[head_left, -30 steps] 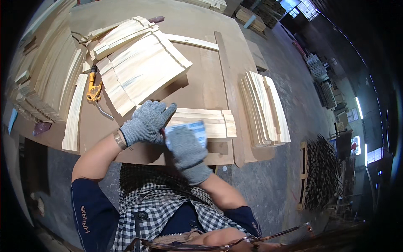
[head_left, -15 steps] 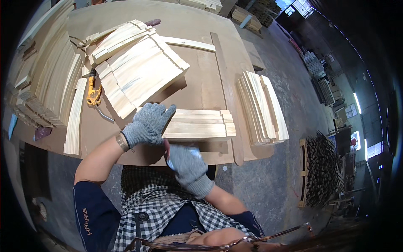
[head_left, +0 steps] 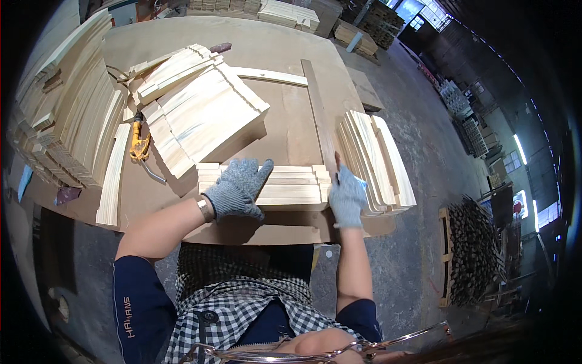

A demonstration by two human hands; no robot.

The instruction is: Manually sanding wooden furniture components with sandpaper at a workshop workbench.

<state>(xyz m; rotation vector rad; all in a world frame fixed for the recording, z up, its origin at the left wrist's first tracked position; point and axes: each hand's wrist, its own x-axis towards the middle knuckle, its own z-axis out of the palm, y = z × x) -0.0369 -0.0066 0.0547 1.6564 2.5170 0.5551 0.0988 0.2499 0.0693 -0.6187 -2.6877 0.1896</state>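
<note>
A low stack of pale wooden strips with stepped ends [head_left: 291, 189] lies near the table's front edge. My left hand [head_left: 236, 189], in a grey knit glove, rests on the left part of it with thumb and fingers spread. At the stack's right end, my gloved right hand [head_left: 348, 197] is closed and somewhat blurred. A narrow reddish-brown piece [head_left: 337, 160] shows above its fingers, and a bluish-white patch shows at its side. What that held thing is, I cannot make out. Just right of this hand stands a bundle of boards with rounded ends [head_left: 377, 158].
Behind my left hand sits a large block of stacked wooden pieces [head_left: 209, 103]. A yellow air blow gun [head_left: 139, 147] lies left of it, near a long strip [head_left: 113, 176] and a tall wood pile [head_left: 73, 115]. A brown batten [head_left: 316, 109] crosses the table [head_left: 285, 233].
My right hand has moved right and away from me, from beside my left hand to the stack's right end. My left hand has shifted slightly right along the strips.
</note>
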